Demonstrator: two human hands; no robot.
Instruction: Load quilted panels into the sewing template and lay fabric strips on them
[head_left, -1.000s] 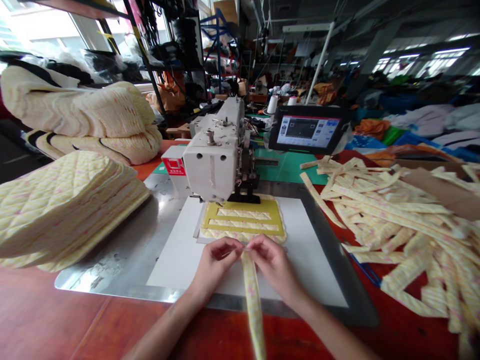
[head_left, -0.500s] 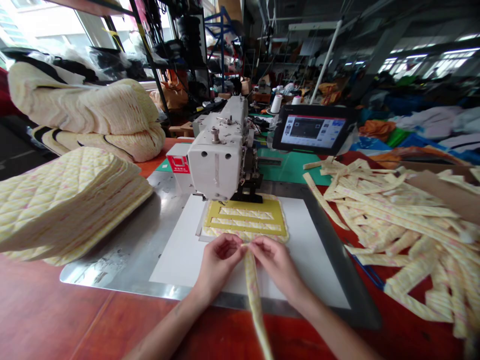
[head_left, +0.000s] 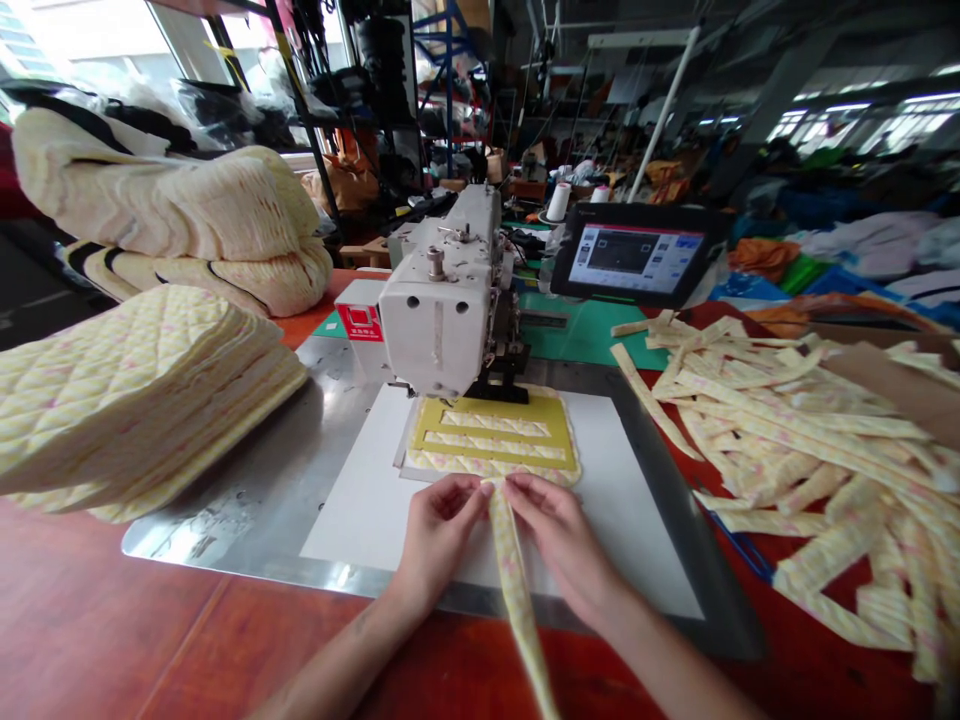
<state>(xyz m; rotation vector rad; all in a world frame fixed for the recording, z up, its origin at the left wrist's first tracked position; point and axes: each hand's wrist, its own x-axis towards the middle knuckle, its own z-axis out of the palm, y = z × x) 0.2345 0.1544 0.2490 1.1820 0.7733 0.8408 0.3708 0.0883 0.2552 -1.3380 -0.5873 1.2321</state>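
Pinched between the fingertips of my left hand (head_left: 442, 525) and my right hand (head_left: 551, 525) is the upper end of a pale yellow fabric strip (head_left: 511, 575). Both hands are closed on it, side by side, and the strip hangs down toward me past the table's front edge. Just beyond my fingers lies a quilted yellow fabric panel (head_left: 491, 466) with an olive-yellow slotted template (head_left: 495, 432) on top. Quilted fabric shows through the template's slots. Over the template's back edge stands the head of a white sewing machine (head_left: 431, 335).
A stack of quilted panels (head_left: 142, 400) stands at left, with bundled pieces (head_left: 172, 215) behind it. Loose fabric strips (head_left: 795, 440) are heaped at right. A control screen (head_left: 637, 252) is behind. A white sheet (head_left: 360, 500) covers part of the metal plate (head_left: 225, 505).
The hanging strip has shifted slightly and shows more of its flat face. Both hands keep their pinch on its end. The whole view has moved a little.
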